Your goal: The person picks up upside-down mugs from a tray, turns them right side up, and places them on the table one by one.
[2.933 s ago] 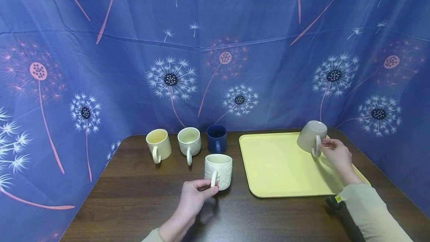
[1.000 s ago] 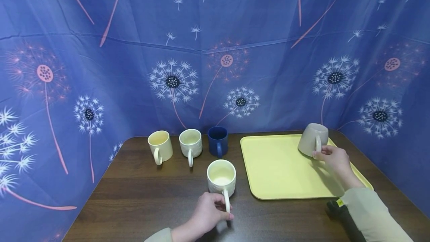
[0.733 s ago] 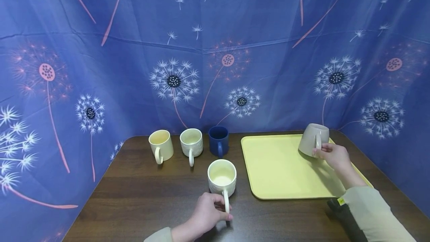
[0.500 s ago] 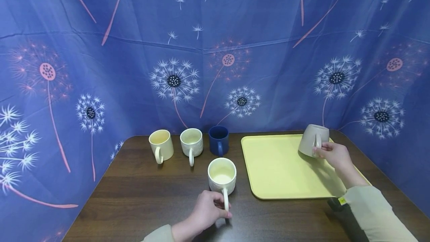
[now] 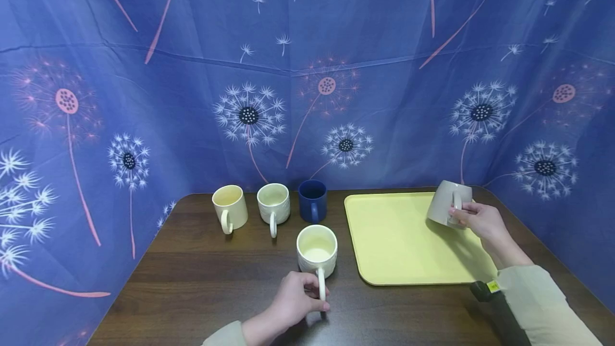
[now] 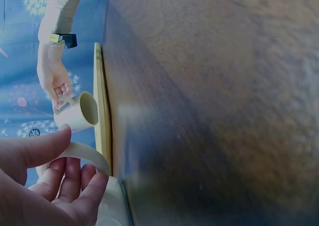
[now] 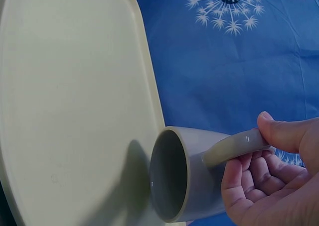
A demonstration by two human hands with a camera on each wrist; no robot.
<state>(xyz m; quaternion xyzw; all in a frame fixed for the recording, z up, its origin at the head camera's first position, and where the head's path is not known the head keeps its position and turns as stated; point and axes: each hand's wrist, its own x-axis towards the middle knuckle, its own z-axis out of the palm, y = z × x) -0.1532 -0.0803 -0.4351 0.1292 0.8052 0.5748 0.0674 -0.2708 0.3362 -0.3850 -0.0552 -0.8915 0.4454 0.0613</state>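
My left hand [image 5: 293,299] pinches the handle of a white embossed mug [image 5: 311,268], which stands upright on the dark wooden table. Thumb and curled fingers meet round that handle [image 6: 88,154] in the left wrist view. On the right, my other hand [image 5: 486,224] holds a light grey mug [image 5: 441,206] by its handle, mouth down and tilted, over the back right part of a yellow tray [image 5: 408,244]. The right wrist view shows the grey mug's rim [image 7: 185,176] close to the tray surface, thumb and fingers on the handle.
Along the back left of the table stand a cream mug [image 5: 234,215], a pale green-white mug [image 5: 277,212] and a dark blue mug [image 5: 307,210], handles towards me. A blue dandelion-print cloth [image 5: 384,111] hangs behind the table [image 5: 202,282].
Since the earliest frame the white mug has come nearer to me and its mouth shows more. The grey mug has tilted further, and the right hand has shifted slightly right lately.
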